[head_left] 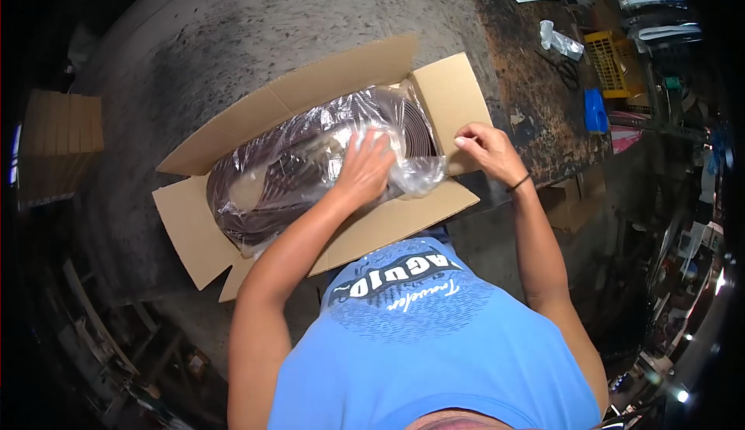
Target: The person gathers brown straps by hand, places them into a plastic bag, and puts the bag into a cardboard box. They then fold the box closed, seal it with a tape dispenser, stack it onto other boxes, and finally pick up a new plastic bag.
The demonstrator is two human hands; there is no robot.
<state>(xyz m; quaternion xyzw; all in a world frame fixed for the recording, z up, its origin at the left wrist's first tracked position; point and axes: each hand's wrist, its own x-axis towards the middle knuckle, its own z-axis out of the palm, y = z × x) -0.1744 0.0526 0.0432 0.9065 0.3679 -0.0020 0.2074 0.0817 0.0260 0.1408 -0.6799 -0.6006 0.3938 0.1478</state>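
Under the spread fingers (pixel 374 144) of the left hand (pixel 363 168) lies a plastic-wrapped coil (pixel 268 185) of dark strip, flat inside an open cardboard box (pixel 190 224) on the counter (pixel 233 34). The coil's long axis stretches from those fingers toward the person's left. Right hand (pixel 487 150) fingertips, pressed together, pinch the edge of the box's flap (pixel 454 96).

We saw a plain tan box (pixel 446 92) at the frame's centre, a dark brown, ribbed coil (pixel 268 185) in it, our blue shirt (pixel 434 345) with white lettering at the bottom, and a yellow basket (pixel 613 61) upper right.
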